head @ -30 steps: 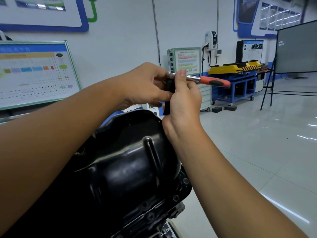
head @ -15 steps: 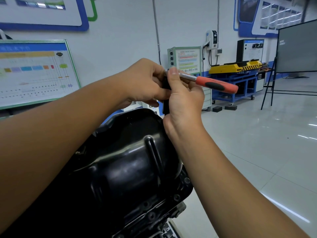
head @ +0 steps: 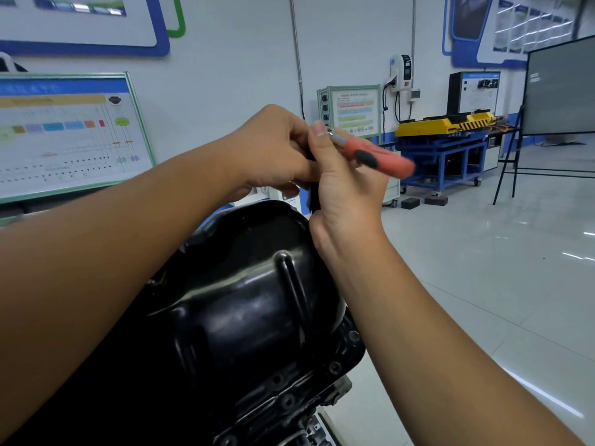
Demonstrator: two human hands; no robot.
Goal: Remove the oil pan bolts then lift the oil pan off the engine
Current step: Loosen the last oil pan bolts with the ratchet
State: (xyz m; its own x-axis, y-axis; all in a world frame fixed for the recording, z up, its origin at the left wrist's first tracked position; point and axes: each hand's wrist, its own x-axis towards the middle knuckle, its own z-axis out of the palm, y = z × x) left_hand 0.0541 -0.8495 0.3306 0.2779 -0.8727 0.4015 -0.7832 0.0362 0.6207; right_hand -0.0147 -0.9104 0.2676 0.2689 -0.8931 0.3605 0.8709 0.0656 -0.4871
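Both hands (head: 346, 185) gripping ratchet (head: 376, 156), above oil pan (head: 251, 304) far rim

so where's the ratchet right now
In the head view the ratchet is centre frame, held between both hands above the far edge of the oil pan, its orange handle pointing right.

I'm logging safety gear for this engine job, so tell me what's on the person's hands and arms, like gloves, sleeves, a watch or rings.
Nothing is worn. The left hand and right hand are bare, with no gloves, and no rings show. Both forearms are uncovered as far as the frame shows: no sleeves, watch, wristband or markings. The right thumbnail is short and unpainted.
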